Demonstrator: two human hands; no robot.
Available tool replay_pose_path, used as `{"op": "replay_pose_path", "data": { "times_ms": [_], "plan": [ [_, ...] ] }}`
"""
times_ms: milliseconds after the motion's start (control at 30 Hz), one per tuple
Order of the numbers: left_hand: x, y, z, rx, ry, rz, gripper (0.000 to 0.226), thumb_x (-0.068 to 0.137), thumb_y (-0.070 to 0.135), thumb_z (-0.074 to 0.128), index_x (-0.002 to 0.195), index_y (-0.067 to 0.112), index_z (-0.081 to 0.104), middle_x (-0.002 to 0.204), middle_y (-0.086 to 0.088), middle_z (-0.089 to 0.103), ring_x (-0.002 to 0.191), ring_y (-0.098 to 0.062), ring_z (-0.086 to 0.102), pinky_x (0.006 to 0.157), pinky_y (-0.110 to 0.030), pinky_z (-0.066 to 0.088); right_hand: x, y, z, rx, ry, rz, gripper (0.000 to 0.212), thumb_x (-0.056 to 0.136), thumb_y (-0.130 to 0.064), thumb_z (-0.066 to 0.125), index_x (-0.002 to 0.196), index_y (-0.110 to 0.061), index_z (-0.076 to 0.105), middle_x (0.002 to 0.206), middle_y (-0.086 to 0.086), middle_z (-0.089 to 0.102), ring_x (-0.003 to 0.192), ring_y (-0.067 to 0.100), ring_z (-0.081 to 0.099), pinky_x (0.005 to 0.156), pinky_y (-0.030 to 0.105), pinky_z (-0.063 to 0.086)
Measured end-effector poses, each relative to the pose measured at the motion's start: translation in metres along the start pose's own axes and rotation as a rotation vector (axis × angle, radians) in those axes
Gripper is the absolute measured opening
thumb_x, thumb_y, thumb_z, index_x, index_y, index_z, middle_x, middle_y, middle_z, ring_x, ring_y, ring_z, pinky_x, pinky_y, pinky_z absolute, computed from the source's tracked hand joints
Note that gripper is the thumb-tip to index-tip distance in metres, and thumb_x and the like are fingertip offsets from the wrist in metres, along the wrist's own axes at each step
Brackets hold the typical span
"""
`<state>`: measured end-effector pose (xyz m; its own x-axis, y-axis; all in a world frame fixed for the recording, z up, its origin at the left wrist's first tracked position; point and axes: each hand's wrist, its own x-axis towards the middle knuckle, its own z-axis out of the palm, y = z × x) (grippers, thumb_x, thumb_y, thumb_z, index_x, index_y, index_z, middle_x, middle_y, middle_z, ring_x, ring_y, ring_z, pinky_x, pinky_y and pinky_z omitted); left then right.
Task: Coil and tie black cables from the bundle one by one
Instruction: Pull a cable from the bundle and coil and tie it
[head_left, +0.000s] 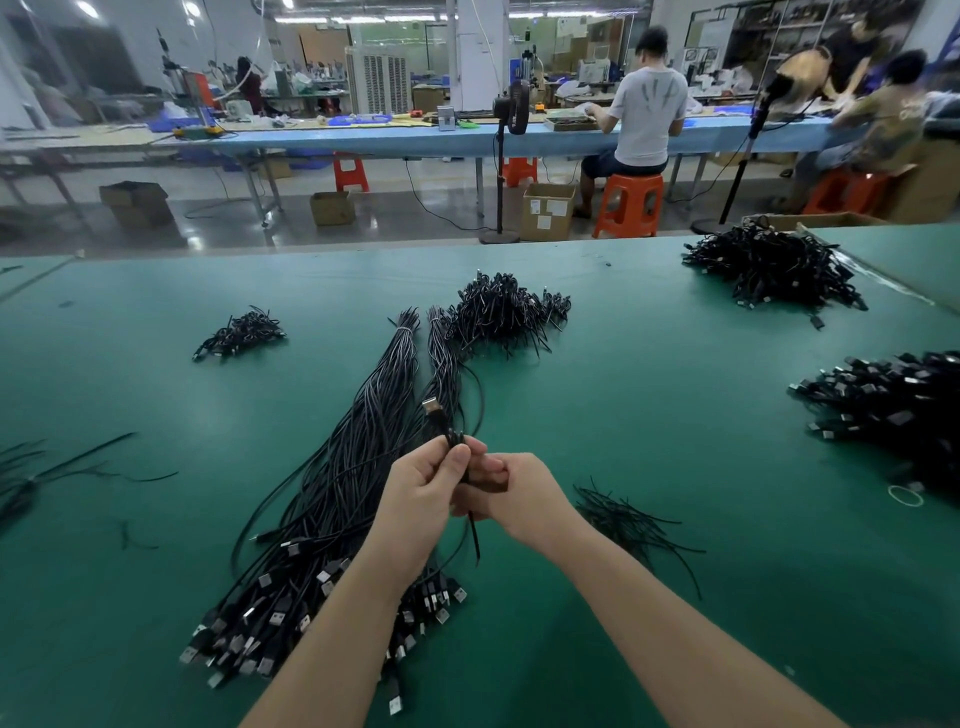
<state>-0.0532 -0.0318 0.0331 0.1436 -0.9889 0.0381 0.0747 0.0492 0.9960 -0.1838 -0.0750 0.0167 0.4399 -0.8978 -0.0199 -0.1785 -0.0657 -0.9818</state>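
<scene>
At the frame's centre, above the bundle (332, 493) on the green desk (675, 441), both hands, left (421, 499) and right (524, 493), grip one coiled cable (451, 436), seemingly mid-tie; next, cinching the wrap tight.

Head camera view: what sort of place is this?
Probably a factory assembly floor. Two hands work one black cable over a green table heaped with a cable bundle, and seated workers sit at a long blue bench.
</scene>
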Motion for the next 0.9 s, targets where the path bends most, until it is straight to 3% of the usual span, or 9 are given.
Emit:
{"op": "replay_pose_path", "data": {
  "times_ms": [100,233,333,400,500,600,733,833,900],
  "plan": [
    [-0.001,-0.002,0.000,0.029,0.001,-0.002,0.025,0.104,0.012,0.049,0.095,0.009,0.072,0.093,-0.013,0.077,0.085,-0.025,0.074,0.070,-0.044,0.058,0.001,0.004,0.000,-0.025,0.018,0.017,0.007,0.084,-0.017,0.076,0.082,-0.023,0.074,0.081,0.006,0.077,0.079,0.025,0.075,0.080,0.047,0.061],
    [-0.004,0.000,0.003,0.114,-0.014,0.002,0.026,0.102,0.013,0.055,0.088,0.017,0.077,0.089,-0.007,0.077,0.080,-0.017,0.073,0.062,-0.025,0.056,0.001,0.006,-0.001,0.041,-0.006,0.062,0.010,0.085,-0.013,0.072,0.095,-0.015,0.072,0.082,0.007,0.077,0.072,0.023,0.075,0.073,0.045,0.063],
    [-0.006,0.000,0.010,0.092,0.000,-0.045,0.030,0.102,0.014,0.056,0.082,0.021,0.077,0.087,-0.005,0.075,0.075,-0.014,0.071,0.059,-0.026,0.056,0.002,0.007,0.000,0.059,-0.001,0.055,0.012,0.087,-0.009,0.069,0.099,-0.010,0.071,0.088,0.016,0.076,0.076,0.032,0.075,0.077,0.054,0.061],
    [-0.003,-0.002,0.010,0.172,0.047,-0.008,0.031,0.100,0.014,0.059,0.077,0.023,0.077,0.096,-0.008,0.067,0.086,-0.015,0.067,0.069,-0.029,0.056,0.002,0.006,-0.003,0.003,0.007,0.026,0.010,0.088,-0.014,0.070,0.098,-0.014,0.073,0.086,0.012,0.076,0.076,0.031,0.075,0.076,0.052,0.061],
    [0.003,-0.001,0.001,0.241,0.082,-0.010,0.025,0.099,0.014,0.061,0.081,0.019,0.078,0.104,-0.011,0.062,0.099,-0.016,0.063,0.089,-0.026,0.051,-0.001,0.006,-0.011,-0.110,0.007,0.001,0.008,0.092,-0.022,0.071,0.096,-0.016,0.072,0.081,0.002,0.076,0.070,0.018,0.075,0.071,0.037,0.063],
    [0.005,-0.006,-0.003,0.173,0.002,-0.090,0.024,0.100,0.012,0.059,0.084,0.014,0.078,0.092,-0.010,0.075,0.089,-0.010,0.068,0.079,-0.017,0.053,-0.004,0.006,-0.010,-0.200,-0.001,0.030,0.011,0.095,-0.026,0.068,0.085,-0.021,0.071,0.068,-0.001,0.073,0.065,0.015,0.075,0.059,0.024,0.057],
    [0.009,-0.013,-0.002,0.212,0.032,-0.129,0.021,0.098,0.016,0.063,0.082,0.013,0.078,0.081,-0.004,0.076,0.076,-0.007,0.067,0.070,-0.015,0.051,-0.005,0.013,-0.005,-0.129,0.014,0.098,0.023,0.096,-0.021,0.067,0.073,-0.021,0.068,0.065,0.003,0.069,0.065,0.028,0.074,0.066,0.035,0.061],
    [0.010,-0.019,-0.001,0.272,0.096,-0.114,0.029,0.090,0.020,0.073,0.063,0.013,0.068,0.058,0.002,0.059,0.056,-0.008,0.049,0.058,-0.021,0.041,-0.003,0.018,-0.003,-0.119,0.023,0.132,0.026,0.096,-0.018,0.066,0.070,-0.020,0.067,0.066,0.003,0.066,0.061,0.026,0.072,0.065,0.038,0.061],
    [0.012,-0.023,0.000,0.403,0.190,-0.089,0.032,0.085,0.026,0.078,0.059,0.012,0.064,0.053,0.003,0.057,0.052,-0.009,0.047,0.054,-0.024,0.038,-0.002,0.019,0.001,-0.129,0.025,0.152,0.029,0.096,-0.017,0.065,0.066,-0.019,0.066,0.063,0.001,0.066,0.060,0.027,0.073,0.065,0.040,0.061]
  ]
}}
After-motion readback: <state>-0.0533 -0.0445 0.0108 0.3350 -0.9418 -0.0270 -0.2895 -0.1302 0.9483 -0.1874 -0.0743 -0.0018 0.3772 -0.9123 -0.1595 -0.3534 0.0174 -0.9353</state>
